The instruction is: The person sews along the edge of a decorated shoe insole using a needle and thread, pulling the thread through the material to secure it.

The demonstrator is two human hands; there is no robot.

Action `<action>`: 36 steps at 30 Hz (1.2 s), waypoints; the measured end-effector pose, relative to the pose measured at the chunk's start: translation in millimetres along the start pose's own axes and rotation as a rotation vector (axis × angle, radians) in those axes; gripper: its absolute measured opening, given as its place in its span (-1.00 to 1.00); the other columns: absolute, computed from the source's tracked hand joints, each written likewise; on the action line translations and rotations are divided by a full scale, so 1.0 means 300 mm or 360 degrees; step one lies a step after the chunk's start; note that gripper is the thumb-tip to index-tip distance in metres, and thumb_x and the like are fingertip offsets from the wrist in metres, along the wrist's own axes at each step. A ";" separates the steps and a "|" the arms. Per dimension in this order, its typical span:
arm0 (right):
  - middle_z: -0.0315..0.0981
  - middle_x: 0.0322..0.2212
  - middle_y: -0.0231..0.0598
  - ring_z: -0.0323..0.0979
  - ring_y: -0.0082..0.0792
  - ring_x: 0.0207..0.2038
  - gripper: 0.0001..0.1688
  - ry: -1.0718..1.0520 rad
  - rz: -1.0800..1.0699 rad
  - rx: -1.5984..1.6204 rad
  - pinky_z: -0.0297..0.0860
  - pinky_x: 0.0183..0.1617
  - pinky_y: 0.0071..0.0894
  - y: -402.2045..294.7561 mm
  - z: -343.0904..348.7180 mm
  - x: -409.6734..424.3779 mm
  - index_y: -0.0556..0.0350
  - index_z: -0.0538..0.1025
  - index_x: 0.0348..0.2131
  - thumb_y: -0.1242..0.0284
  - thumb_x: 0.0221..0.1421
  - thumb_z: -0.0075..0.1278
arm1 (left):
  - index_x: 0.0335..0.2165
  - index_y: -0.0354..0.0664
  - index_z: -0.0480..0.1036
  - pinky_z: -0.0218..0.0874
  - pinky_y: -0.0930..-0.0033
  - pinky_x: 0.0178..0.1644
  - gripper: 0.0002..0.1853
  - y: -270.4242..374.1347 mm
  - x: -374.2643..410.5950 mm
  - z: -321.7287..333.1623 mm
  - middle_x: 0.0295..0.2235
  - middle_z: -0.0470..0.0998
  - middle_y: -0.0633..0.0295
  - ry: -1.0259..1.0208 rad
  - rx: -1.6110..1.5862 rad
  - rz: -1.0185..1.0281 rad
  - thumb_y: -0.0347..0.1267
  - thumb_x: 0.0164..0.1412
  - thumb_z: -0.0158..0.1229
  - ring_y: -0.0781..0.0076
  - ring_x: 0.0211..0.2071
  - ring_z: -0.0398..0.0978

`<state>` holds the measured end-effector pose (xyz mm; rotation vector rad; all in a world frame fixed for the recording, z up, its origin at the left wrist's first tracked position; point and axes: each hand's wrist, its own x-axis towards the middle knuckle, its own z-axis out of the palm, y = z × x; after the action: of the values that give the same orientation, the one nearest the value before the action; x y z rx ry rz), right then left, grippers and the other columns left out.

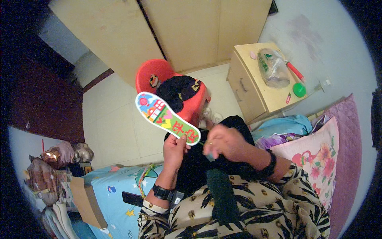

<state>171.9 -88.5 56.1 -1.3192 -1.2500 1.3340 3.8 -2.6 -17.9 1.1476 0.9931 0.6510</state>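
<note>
An embroidered shoe insole [167,118] with a white rim, a colourful house scene and red stitched characters lies tilted in front of me. My left hand [175,149] grips its lower end, thumb on the patterned face. Just to the right of that end is my right hand [223,142], blurred, its fingers curled and a ring on one. Something small and bluish shows at its fingertips, too blurred to name. A thin greenish strand seems to run between the insole's end and the right hand.
Beyond the insole stands a red plastic child's chair [191,107] with dark cloth [179,89] on it. At right, a wooden nightstand [274,103] bears a clear plastic jar [273,68] and green lid [299,90]. A phone [132,198] and cardboard box [88,203] lie on the bed [116,215].
</note>
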 end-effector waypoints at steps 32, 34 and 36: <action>0.28 -0.69 -0.41 0.25 -0.60 -0.66 -0.87 0.0841 0.0008 0.0063 0.23 -0.61 -0.65 0.150 -0.207 -0.088 0.05 0.31 -0.40 0.40 0.00 -0.20 | -0.42 -0.30 0.27 0.15 0.62 -0.63 -0.87 0.055 0.011 -0.087 -0.60 0.42 0.18 0.0421 -0.0322 0.0210 -0.43 0.07 -0.08 0.59 -0.68 0.31; 0.31 -0.68 -0.39 0.29 -0.59 -0.64 -0.87 0.0462 -0.0040 -0.0143 0.26 -0.58 -0.60 0.090 -0.119 -0.018 0.07 0.34 -0.42 0.42 -0.02 -0.19 | -0.42 -0.31 0.28 0.16 0.62 -0.62 -0.87 0.068 -0.018 -0.074 -0.57 0.42 0.20 0.0353 -0.0242 0.0208 -0.44 0.06 -0.07 0.59 -0.65 0.33; 0.34 -0.66 -0.32 0.35 -0.50 -0.61 -0.86 0.0223 -0.0122 -0.0382 0.28 -0.55 -0.52 0.032 -0.050 0.029 0.07 0.37 -0.41 0.43 -0.04 -0.18 | -0.41 -0.31 0.29 0.17 0.62 -0.61 -0.87 0.074 -0.036 -0.051 -0.56 0.43 0.20 0.0278 -0.0201 0.0226 -0.44 0.06 -0.07 0.59 -0.64 0.34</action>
<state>186.9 -79.8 46.4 -1.4874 -1.3798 1.0433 -13.2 1.8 5.1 1.0696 1.0082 0.9277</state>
